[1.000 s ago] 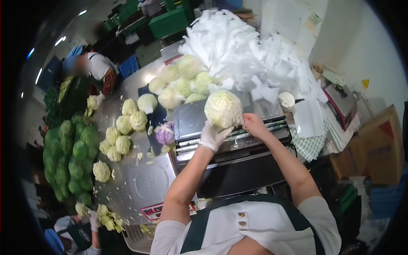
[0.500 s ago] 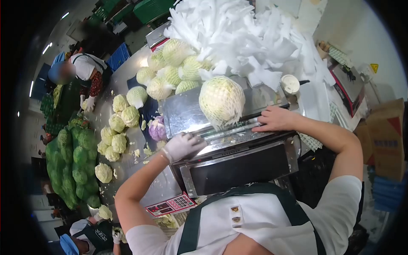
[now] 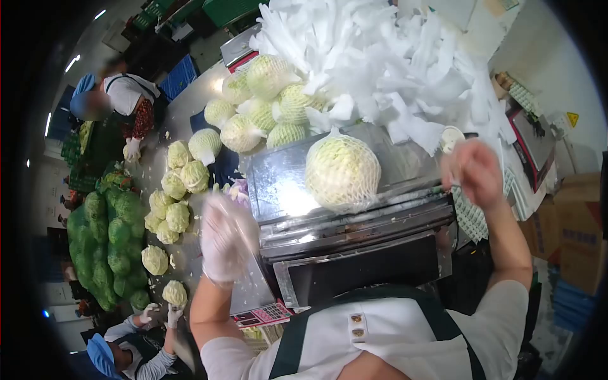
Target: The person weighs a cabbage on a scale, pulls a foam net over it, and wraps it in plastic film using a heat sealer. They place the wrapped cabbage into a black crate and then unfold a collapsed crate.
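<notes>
Steel machine (image 3: 278,183) at frame centre carries the netted cabbage (image 3: 342,172); flat top likely steadies it, untouched. Gloved left hand (image 3: 228,239), lower left: open, empty. Bare right hand (image 3: 472,171), right: blurred, cannot tell.

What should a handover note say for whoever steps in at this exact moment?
Left hand: gloved, raised, open, holding nothing; motion-blurred.
Right hand: bare, raised, blurred; grip unclear.
Netted cabbage sits on the steel machine top, touched by neither hand.
Done: netted heads piled behind it, beside the white nets.
Left: bare cabbages on the table.
</notes>
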A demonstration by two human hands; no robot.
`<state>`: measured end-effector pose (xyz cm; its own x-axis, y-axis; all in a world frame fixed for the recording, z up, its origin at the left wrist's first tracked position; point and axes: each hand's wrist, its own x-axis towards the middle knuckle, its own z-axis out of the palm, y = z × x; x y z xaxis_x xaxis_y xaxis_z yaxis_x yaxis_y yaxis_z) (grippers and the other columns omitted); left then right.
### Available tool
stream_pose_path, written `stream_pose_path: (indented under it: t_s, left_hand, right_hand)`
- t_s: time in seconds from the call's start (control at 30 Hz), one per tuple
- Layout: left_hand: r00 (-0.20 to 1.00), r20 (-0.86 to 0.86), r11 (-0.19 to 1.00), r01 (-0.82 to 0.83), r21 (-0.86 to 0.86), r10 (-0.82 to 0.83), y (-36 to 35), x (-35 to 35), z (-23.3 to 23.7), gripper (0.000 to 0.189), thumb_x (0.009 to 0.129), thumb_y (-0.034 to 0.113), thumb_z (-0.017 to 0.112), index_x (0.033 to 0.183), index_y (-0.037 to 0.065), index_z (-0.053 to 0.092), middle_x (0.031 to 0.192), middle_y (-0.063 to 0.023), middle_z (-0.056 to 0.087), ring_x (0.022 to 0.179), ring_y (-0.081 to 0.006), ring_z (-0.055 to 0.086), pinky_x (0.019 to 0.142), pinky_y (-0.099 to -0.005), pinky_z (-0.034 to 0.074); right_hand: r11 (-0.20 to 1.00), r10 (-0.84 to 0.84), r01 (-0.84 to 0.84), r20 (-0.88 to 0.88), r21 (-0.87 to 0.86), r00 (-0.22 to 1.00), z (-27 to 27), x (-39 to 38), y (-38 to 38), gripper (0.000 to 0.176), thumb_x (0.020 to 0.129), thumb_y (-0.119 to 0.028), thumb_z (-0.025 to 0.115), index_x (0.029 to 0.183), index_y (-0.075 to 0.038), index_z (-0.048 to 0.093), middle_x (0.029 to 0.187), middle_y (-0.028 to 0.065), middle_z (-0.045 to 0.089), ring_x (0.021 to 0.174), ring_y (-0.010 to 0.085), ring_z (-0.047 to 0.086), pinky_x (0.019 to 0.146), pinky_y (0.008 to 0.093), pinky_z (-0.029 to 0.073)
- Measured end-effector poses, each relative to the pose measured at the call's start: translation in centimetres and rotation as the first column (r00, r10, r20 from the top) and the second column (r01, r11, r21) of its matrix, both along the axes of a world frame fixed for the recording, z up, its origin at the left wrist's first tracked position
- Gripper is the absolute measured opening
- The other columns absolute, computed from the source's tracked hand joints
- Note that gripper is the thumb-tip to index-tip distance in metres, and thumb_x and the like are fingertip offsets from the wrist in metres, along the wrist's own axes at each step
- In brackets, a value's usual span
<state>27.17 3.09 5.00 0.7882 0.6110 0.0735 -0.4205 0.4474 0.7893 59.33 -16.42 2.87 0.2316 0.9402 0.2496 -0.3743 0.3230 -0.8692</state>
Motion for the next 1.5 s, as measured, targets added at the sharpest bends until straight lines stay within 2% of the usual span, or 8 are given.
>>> stream_pose_path:
  t_s: [0.1, 0.17, 0.63, 0.9, 1.0, 1.23, 1.4, 1.5]
  left_hand:
    - [0.839, -0.263, 0.082, 0.255, 0.963, 0.476, 6.9, 4.9, -3.6, 0.049, 0.075, -0.014, 0.043, 0.121, 0.005, 0.04, 0.103, -0.0164, 0.058, 0.1, -0.0258, 0.055, 0.084, -0.0339, 0.045]
    - [0.789, -0.333, -0.588, 0.61, 0.532, 0.517, 9.2, 6.9, -7.8, 0.063, 0.07, -0.002, 0.047, 0.131, 0.006, 0.032, 0.132, -0.0167, 0.039, 0.125, -0.0255, 0.036, 0.104, -0.0426, 0.023]
    - [0.795, -0.476, 0.796, 0.541, 0.272, -0.377, -4.9, -1.6, -8.5, 0.102, 0.057, 0.023, 0.083, 0.136, 0.005, 0.021, 0.134, -0.0098, 0.037, 0.12, -0.0167, 0.039, 0.101, -0.0342, 0.033]
    - [0.782, -0.158, 0.491, 0.207, -0.846, -0.603, -13.2, -13.9, -16.0, 0.071, 0.088, 0.05, 0.036, 0.13, -0.007, 0.032, 0.124, -0.0221, 0.046, 0.114, -0.0296, 0.048, 0.09, -0.0335, 0.045]
    - [0.577, -0.777, 0.955, 0.279, -0.1, -0.25, -15.8, -17.8, -16.1, 0.038, 0.09, 0.027, 0.043, 0.104, -0.007, 0.053, 0.096, -0.0131, 0.059, 0.094, -0.0196, 0.055, 0.083, -0.0281, 0.043]
    - [0.65, -0.679, 0.848, -0.525, -0.077, 0.341, -15.2, -17.1, -10.3, 0.026, 0.092, 0.024, 0.043, 0.074, 0.008, 0.053, 0.063, 0.0001, 0.048, 0.054, -0.0117, 0.046, 0.049, -0.0257, 0.038]
    - [0.014, -0.998, 0.987, 0.15, -0.058, -0.061, -18.7, -24.2, -22.9, 0.014, 0.084, 0.01, 0.046, 0.085, 0.006, 0.059, 0.079, -0.0066, 0.059, 0.068, -0.0202, 0.057, 0.059, -0.0335, 0.046]
    - [0.666, -0.651, 0.913, 0.115, -0.392, -0.363, -22.0, -18.1, -26.6, 0.026, 0.084, 0.018, 0.049, 0.103, 0.004, 0.058, 0.097, -0.0115, 0.061, 0.082, -0.023, 0.06, 0.072, -0.0358, 0.05]
  right_hand:
    - [0.957, -0.268, 0.151, 0.953, 0.247, 0.138, -2.0, 2.4, 6.5, 0.03, 0.077, -0.003, 0.057, 0.107, -0.005, 0.055, 0.092, 0.0093, 0.061, 0.092, 0.0196, 0.055, 0.085, 0.0407, 0.039]
    - [0.971, -0.235, -0.01, 0.94, 0.24, -0.247, -8.9, 2.4, 10.3, 0.055, 0.07, -0.002, 0.058, 0.122, -0.006, 0.042, 0.115, 0.0108, 0.051, 0.105, 0.0248, 0.049, 0.095, 0.0421, 0.032]
    - [0.947, 0.317, -0.167, 0.713, -0.275, 0.626, -8.1, -9.8, -1.0, 0.099, 0.062, -0.031, 0.078, 0.137, -0.011, 0.017, 0.113, 0.0172, 0.055, 0.095, 0.0324, 0.059, 0.085, 0.0359, 0.046]
    - [0.472, -0.199, -0.701, -0.839, -0.535, 0.506, -10.9, -14.2, -11.7, 0.043, 0.082, -0.012, 0.06, 0.119, 0.002, 0.044, 0.106, 0.0127, 0.058, 0.097, 0.0186, 0.057, 0.078, 0.0271, 0.047]
    - [0.887, 0.218, 0.059, 0.527, -0.458, 0.821, -13.4, -14.4, -16.2, 0.021, 0.087, -0.013, 0.052, 0.101, 0.001, 0.057, 0.095, 0.011, 0.061, 0.078, 0.0162, 0.061, 0.071, 0.0268, 0.049]
    - [0.678, -0.257, 0.183, 0.004, -0.712, 0.967, -10.2, -18.6, -13.9, 0.019, 0.09, -0.017, 0.047, 0.077, -0.005, 0.051, 0.054, 0.0001, 0.045, 0.043, 0.0107, 0.048, 0.04, 0.0235, 0.042]
    - [0.442, -0.161, 0.03, -0.047, -0.896, 0.986, -20.9, -18.2, -19.4, 0.021, 0.092, -0.025, 0.045, 0.081, -0.007, 0.05, 0.051, -0.0006, 0.041, 0.034, 0.0099, 0.038, 0.031, 0.0245, 0.033]
    - [0.324, -0.181, 0.062, 0.003, -0.944, 0.984, -24.8, -19.7, -21.3, 0.023, 0.091, -0.023, 0.046, 0.075, -0.008, 0.049, 0.048, -0.0018, 0.039, 0.033, 0.0094, 0.036, 0.03, 0.0243, 0.03]
